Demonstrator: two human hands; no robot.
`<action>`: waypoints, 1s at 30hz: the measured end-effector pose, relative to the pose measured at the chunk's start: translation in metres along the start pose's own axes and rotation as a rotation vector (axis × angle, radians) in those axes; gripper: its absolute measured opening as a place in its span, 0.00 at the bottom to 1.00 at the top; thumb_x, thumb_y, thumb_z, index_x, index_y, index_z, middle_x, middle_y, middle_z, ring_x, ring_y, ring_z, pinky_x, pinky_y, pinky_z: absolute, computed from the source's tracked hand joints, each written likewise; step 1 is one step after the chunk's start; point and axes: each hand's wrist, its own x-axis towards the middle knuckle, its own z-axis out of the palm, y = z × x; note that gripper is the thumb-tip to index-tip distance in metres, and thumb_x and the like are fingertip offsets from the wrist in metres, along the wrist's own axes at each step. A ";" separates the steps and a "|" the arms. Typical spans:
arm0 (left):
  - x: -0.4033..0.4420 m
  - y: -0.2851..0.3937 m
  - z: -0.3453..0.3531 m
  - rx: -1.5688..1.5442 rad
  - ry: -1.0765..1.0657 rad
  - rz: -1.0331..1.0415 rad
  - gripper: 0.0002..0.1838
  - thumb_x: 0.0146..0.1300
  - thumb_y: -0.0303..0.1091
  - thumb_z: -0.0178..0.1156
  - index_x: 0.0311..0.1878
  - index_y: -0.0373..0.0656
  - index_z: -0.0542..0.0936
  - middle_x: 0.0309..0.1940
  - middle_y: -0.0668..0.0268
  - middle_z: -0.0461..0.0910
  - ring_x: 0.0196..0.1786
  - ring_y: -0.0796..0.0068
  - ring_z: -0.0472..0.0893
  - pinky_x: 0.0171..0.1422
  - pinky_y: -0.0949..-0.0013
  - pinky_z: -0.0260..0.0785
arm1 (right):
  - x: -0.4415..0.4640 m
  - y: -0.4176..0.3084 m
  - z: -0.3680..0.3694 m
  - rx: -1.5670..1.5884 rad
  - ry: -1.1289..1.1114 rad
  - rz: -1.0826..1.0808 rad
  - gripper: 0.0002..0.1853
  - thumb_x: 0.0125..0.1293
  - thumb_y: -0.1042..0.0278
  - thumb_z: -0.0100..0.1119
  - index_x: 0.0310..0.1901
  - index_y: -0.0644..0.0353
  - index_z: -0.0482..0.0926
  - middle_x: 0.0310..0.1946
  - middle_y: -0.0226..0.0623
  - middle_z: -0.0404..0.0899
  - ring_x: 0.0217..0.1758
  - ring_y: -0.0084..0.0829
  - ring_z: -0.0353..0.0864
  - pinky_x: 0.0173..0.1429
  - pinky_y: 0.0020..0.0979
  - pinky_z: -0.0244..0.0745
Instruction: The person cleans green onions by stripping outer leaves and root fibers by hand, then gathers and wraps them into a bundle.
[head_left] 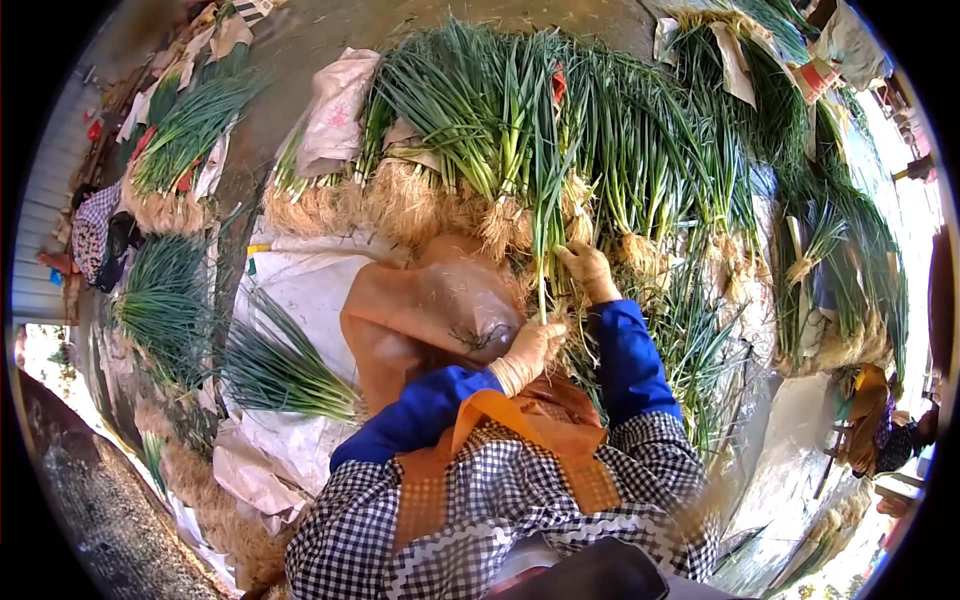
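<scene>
In the head view, my left hand (pixel 532 356) is closed round the lower white end of a few long green onions (pixel 543 215). Their green leaves point away from me, over the pile. Just above and to the right, my right hand (pixel 588 271) has its fingers curled against the same stalks, at their pale part; the fingertips are partly hidden. Both hands look covered by pale, thin gloves. Right beyond them lies a wide heap of green onions (pixel 450 110), with bushy straw-coloured roots (pixel 405 200) facing me.
Brown plastic sheeting (pixel 400 320) covers my lap. To its left, a loose bunch of green onions (pixel 285 370) rests on a white sheet (pixel 300 270). More bundles (pixel 185 140) lie far left, others (pixel 840 260) at right. People sit at both edges, one in a patterned sleeve (pixel 95 225).
</scene>
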 end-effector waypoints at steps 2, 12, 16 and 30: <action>0.008 -0.004 -0.003 -0.030 0.112 0.040 0.05 0.58 0.27 0.54 0.38 0.46 0.72 0.19 0.73 0.68 0.16 0.83 0.62 0.17 0.79 0.52 | 0.000 0.002 0.006 -0.341 0.204 -0.283 0.11 0.64 0.57 0.53 0.29 0.54 0.77 0.15 0.30 0.72 0.19 0.24 0.71 0.25 0.27 0.70; 0.005 0.008 -0.001 -0.097 0.064 0.123 0.09 0.60 0.28 0.51 0.44 0.42 0.74 0.19 0.76 0.67 0.14 0.87 0.61 0.14 0.82 0.54 | -0.165 0.181 -0.079 -0.966 -0.822 -0.391 0.16 0.64 0.54 0.49 0.43 0.57 0.77 0.29 0.39 0.76 0.27 0.36 0.77 0.30 0.35 0.70; 0.004 0.005 0.007 -0.003 0.115 0.182 0.11 0.58 0.25 0.52 0.45 0.41 0.74 0.26 0.71 0.75 0.18 0.86 0.65 0.17 0.82 0.58 | -0.114 0.116 -0.066 -0.384 -0.283 0.034 0.27 0.63 0.40 0.44 0.34 0.59 0.78 0.32 0.39 0.80 0.36 0.36 0.79 0.39 0.37 0.72; 0.019 -0.003 -0.008 -0.051 0.141 0.251 0.11 0.54 0.23 0.55 0.43 0.40 0.75 0.27 0.68 0.75 0.25 0.78 0.73 0.22 0.78 0.64 | -0.075 -0.041 -0.039 0.583 -0.293 -0.039 0.15 0.65 0.58 0.50 0.23 0.54 0.70 0.15 0.25 0.65 0.17 0.19 0.63 0.22 0.21 0.59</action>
